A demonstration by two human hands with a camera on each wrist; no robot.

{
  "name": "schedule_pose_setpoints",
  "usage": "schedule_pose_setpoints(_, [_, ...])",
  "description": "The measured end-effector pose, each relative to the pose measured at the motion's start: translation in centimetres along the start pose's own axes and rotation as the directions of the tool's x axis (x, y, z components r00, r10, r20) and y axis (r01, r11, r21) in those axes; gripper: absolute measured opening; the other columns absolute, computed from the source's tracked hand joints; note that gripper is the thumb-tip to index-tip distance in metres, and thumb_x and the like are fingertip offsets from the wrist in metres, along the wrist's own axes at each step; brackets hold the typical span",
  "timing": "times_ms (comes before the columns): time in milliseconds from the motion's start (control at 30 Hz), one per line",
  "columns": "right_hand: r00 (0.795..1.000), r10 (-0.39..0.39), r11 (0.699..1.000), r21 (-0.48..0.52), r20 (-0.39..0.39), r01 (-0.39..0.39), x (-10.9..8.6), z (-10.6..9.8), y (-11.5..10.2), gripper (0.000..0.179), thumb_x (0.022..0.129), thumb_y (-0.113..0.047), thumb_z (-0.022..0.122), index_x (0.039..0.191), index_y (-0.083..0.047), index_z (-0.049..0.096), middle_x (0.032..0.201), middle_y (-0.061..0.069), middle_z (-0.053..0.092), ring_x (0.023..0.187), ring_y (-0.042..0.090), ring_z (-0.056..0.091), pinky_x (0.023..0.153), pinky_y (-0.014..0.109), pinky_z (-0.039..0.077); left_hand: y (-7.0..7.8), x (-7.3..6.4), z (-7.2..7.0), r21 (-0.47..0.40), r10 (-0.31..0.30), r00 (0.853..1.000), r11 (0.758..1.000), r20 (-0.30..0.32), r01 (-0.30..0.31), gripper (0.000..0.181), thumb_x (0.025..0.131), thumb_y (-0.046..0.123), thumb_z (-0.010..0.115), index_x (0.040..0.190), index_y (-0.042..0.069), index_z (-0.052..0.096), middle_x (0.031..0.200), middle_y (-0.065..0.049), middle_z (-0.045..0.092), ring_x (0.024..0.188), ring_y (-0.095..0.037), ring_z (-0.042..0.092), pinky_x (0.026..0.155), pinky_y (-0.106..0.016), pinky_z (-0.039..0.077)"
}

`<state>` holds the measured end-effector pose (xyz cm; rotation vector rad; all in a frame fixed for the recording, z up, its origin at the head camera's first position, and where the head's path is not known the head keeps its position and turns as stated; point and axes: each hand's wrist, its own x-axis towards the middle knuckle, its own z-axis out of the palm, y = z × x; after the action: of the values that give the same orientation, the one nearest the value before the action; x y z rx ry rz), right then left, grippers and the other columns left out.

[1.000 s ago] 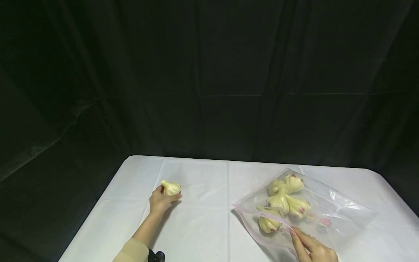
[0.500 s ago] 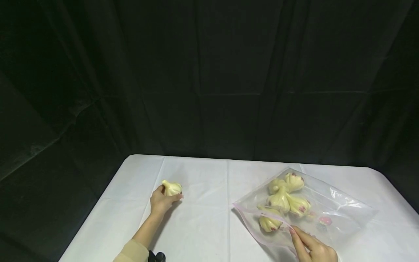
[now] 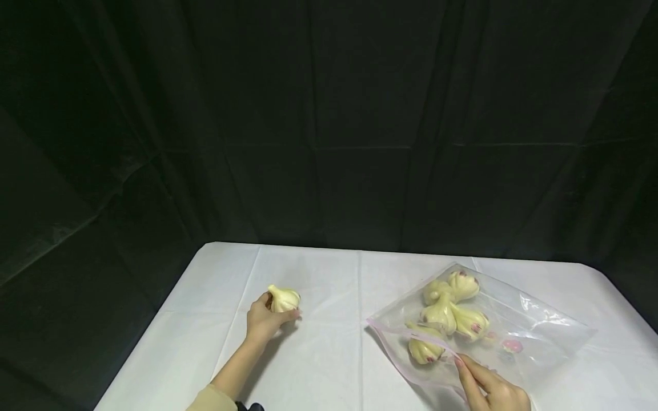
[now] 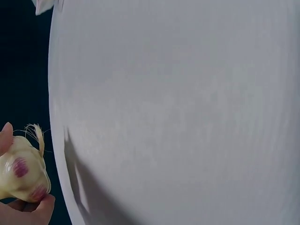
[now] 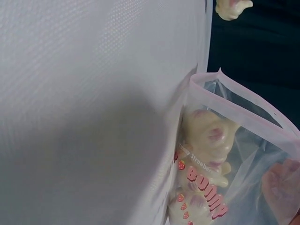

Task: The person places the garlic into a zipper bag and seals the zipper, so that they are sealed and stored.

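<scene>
My left hand [image 3: 263, 321] grips a pale yellow garlic bulb [image 3: 285, 299] between thumb and fingers, left of the table's middle. Purple patches and a tuft of root threads show on the bulb [image 4: 26, 171] in the left wrist view. At the front right, my right hand [image 3: 493, 389] pinches the pink edge of a clear zip bag [image 3: 545, 325]. Several garlic bulbs [image 3: 439, 317] lie inside this bag. In the right wrist view, the bag's pink-rimmed mouth [image 5: 243, 108] gapes, and the printed word "BUNNY" [image 5: 206, 194] crosses its front.
A white cloth [image 3: 324, 354] with fold creases covers the table. Black drapes [image 3: 329, 131] hang behind it and along the left side. The bag spreads over much of the table's right part.
My left hand has moved slightly to the right with the garlic bulb in its grip. The right hand and the bag have stayed almost where they were.
</scene>
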<state>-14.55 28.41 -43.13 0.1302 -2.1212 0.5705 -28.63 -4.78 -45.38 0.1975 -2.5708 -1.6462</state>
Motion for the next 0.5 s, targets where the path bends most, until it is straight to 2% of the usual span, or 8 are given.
schedule_pose_setpoints(300, [0.999,0.020,1.000,0.013,0.025,-0.020,0.1,-0.1,-0.2,0.015,0.061,-0.002,0.072,0.075,0.000,0.069,0.063,0.015,0.063,0.046,0.030,0.058,0.038,0.009,0.041,1.0,-1.5,1.1,-0.046,0.058,0.995,0.997,0.076,-0.055,0.075,0.060,0.021,0.081,0.119,-0.009,0.046,0.110,-0.022,0.056,0.101,-0.035,0.053,0.086,-0.042,0.044])
schedule_pose_setpoints(500, [0.998,0.044,0.999,0.020,0.040,-0.045,0.2,-0.2,-0.4,0.016,0.060,0.000,0.072,0.076,0.001,0.069,0.063,0.015,0.063,0.047,0.030,0.058,0.041,0.007,0.041,1.7,-2.9,2.0,-0.080,0.097,0.983,0.993,0.156,-0.086,0.075,0.061,0.025,0.080,0.119,-0.008,0.046,0.112,-0.022,0.055,0.102,-0.037,0.052,0.086,-0.044,0.044])
